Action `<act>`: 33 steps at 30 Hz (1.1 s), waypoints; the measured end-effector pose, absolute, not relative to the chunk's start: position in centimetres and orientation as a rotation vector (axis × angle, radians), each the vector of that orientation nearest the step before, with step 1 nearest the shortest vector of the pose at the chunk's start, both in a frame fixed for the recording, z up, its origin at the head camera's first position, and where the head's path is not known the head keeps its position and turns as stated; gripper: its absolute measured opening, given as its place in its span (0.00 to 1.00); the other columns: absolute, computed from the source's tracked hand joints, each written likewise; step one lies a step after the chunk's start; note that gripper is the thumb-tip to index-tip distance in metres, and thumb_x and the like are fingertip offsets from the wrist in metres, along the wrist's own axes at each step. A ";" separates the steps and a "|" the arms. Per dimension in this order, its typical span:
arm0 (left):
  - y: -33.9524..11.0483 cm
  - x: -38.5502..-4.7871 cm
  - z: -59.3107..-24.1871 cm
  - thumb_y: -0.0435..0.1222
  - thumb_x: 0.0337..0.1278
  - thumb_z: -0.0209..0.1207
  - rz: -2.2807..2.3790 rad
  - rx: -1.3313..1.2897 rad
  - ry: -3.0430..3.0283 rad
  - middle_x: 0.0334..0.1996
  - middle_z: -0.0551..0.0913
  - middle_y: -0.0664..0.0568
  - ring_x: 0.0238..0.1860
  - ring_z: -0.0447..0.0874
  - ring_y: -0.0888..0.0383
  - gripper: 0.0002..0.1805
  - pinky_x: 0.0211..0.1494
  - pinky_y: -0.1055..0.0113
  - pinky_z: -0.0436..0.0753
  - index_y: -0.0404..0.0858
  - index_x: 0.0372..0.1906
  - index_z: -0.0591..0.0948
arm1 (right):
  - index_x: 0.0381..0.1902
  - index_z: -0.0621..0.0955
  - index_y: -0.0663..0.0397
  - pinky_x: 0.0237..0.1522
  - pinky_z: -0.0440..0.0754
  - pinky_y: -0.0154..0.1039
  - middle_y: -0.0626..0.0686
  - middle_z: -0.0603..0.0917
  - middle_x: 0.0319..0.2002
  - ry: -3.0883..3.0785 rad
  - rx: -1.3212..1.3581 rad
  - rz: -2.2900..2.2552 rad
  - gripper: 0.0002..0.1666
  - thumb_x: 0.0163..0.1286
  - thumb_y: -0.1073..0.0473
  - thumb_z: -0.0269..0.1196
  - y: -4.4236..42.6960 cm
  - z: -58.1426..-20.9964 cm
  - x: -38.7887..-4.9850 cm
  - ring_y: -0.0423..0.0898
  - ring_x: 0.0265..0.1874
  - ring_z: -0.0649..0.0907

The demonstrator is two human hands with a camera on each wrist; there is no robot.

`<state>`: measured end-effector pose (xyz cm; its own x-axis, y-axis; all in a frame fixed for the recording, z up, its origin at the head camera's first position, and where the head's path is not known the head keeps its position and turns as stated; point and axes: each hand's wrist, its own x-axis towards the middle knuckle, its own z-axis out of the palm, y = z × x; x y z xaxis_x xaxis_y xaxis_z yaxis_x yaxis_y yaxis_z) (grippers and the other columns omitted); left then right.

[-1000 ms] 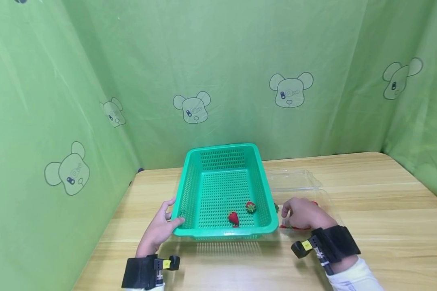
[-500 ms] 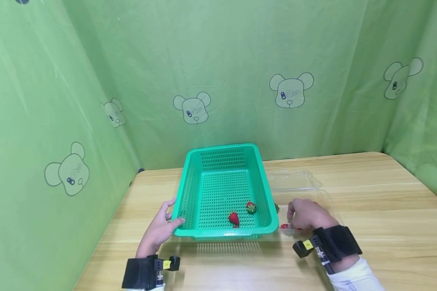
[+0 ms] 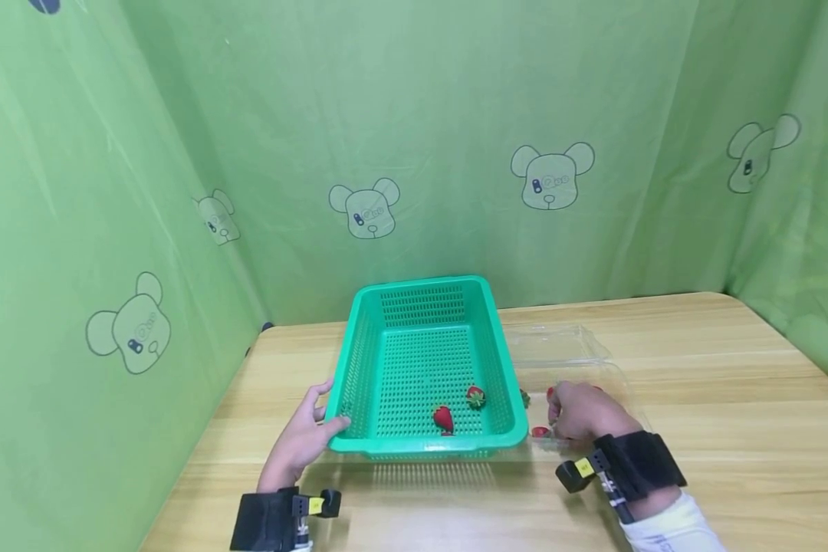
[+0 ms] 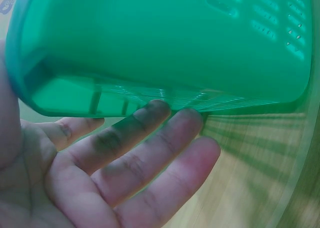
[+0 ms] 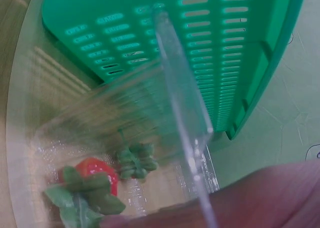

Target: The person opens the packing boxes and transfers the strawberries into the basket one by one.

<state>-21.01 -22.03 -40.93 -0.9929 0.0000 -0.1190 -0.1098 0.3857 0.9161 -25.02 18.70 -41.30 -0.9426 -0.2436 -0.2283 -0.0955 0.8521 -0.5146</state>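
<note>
A green perforated basket (image 3: 424,368) stands on the table, with a few strawberries (image 3: 443,417) near its front right corner. The left hand (image 3: 302,441) grips the basket's left front rim, thumb over the edge; in the left wrist view its fingers (image 4: 175,173) lie along the outer wall. Right of the basket is a clear plastic box (image 3: 614,376) holding strawberries (image 3: 540,432). The right hand (image 3: 586,410) reaches down into that box with bent fingers. In the right wrist view a strawberry with green leaves (image 5: 97,175) lies by the hand, whose fingertips are mostly hidden.
The box's clear lid (image 3: 552,343) lies behind, at the right of the basket. A wooden table (image 3: 745,429) spreads to the right and front. Green curtains (image 3: 448,138) with bear drawings hang behind and at both sides.
The right hand has shifted slightly to the right within the clear box, and more of the red strawberry beside its fingers shows. The left hand and basket have kept their places.
</note>
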 end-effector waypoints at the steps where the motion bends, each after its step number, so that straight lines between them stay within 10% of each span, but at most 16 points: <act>1: -22.0 -21.0 -40.9 0.34 0.60 0.60 1.686 -0.098 2.531 0.62 0.69 0.29 0.62 0.69 0.35 0.38 0.57 0.40 0.72 0.43 0.74 0.58 | 0.25 0.78 0.54 0.21 0.70 0.37 0.51 0.77 0.24 2.742 -0.256 -0.743 0.12 0.43 0.74 0.64 18.7 -41.3 -25.0 0.48 0.21 0.74; 33: -21.9 -21.0 -40.8 0.34 0.59 0.60 1.677 -0.092 2.540 0.62 0.69 0.28 0.61 0.70 0.35 0.38 0.57 0.39 0.72 0.44 0.73 0.59 | 0.34 0.81 0.60 0.26 0.72 0.41 0.53 0.78 0.27 2.757 -0.176 -0.842 0.06 0.56 0.69 0.63 18.4 -40.6 -25.1 0.49 0.24 0.75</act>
<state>-20.96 -21.94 -40.75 -0.9935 0.0030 -0.1138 -0.1035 0.3932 0.9136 -25.10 18.44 -40.60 -0.9609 -0.1874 -0.2041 -0.0414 0.8254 -0.5631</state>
